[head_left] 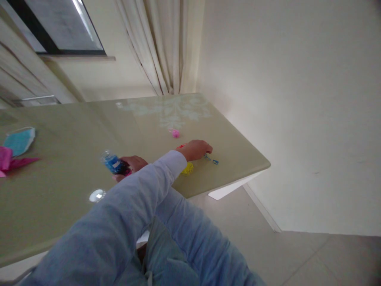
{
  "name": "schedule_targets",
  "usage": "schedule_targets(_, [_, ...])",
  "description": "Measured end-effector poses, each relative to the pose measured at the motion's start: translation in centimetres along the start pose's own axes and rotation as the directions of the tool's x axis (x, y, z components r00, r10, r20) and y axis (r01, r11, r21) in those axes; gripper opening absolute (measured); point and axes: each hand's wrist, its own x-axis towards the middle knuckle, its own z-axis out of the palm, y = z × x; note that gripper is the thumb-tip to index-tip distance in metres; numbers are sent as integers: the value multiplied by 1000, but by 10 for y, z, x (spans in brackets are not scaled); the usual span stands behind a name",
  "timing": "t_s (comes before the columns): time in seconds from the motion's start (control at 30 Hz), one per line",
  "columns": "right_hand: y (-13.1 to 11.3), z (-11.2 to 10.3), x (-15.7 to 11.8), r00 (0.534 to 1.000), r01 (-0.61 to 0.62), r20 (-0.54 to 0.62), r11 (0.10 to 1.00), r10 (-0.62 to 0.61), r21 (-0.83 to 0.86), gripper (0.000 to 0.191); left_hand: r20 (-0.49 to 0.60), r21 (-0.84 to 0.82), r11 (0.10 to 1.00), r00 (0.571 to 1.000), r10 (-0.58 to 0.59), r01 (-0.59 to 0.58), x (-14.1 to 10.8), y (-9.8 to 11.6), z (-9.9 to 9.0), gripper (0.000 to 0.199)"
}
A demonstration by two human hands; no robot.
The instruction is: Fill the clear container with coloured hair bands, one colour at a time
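My arms are crossed, the left sleeve lying over the right. My left hand (196,150) is low over the tabletop on the right, its fingers drawn together; anything inside them is hidden. Just below its fingertips are a small blue piece (207,157) and a blue clip-like piece (216,162). Beside the left wrist sit a yellow bundle (187,168) and a red piece (180,146). A pink bundle (175,133) lies farther back. My right hand (132,163) grips a small clear jar (112,162) with blue contents, tilted, its mouth pointing left.
A round clear lid (97,195) lies left of my forearm. On the table's (68,139) left side are a blue face mask (19,141) and pink sheet-like material (18,163). The table's right edge faces a bare wall (291,99); curtains (160,43) hang behind.
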Motion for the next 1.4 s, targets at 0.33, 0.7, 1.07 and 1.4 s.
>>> schedule_targets(0.33, [-9,11,9,989,-149,16,989,149,20,40,16,110,989,995,98,-100,-5,-14,-1,21])
schedule_targets(0.7, [-4,9,3,996,-73,51,997,73,6,52,-47,173,968,981,190,-180,5,-12,3,15])
schedule_targets(1.07, [-16,3,3,989,-136,49,991,136,2,45,-59,197,965,980,191,-176,4,-5,2,22])
schedule_targets(1.4, [-16,-8,-2,994,-75,78,996,71,47,47,-42,159,977,988,150,-142,4,-13,7,21])
